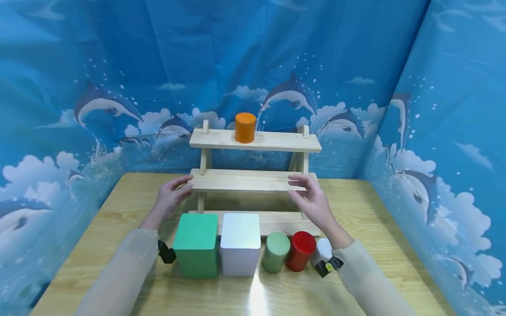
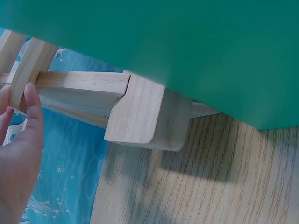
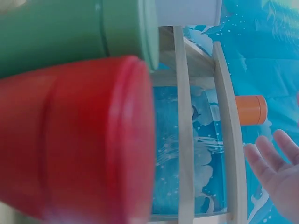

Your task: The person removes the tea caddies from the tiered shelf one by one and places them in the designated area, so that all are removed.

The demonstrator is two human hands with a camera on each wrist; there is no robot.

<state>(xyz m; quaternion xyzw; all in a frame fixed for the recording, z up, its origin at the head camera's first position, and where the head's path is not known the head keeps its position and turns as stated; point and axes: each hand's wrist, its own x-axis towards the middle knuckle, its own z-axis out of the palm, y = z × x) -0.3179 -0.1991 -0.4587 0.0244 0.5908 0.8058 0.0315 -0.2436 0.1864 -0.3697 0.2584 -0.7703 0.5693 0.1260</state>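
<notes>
A three-tier wooden display shelf [image 1: 252,181] stands at the middle of the table. My left hand [image 1: 173,198] is at the left end of its middle board, the thumb and fingers on either side of the board's end [image 2: 21,95]. My right hand [image 1: 314,202] is over the right end of that board, fingers apart and loosely bent, holding nothing. In the right wrist view its fingers [image 3: 266,158] are spread beside the shelf's edge. On the top board stands an orange cylinder [image 1: 245,128].
In front of the shelf stand a green box [image 1: 196,244], a white box [image 1: 240,243], a light green cylinder [image 1: 276,252], a red cylinder [image 1: 302,251] and a white cylinder [image 1: 323,249], partly behind the right wrist camera. Blue dolphin-print sheets [image 1: 190,49] hang behind and beside the wooden table [image 1: 121,204].
</notes>
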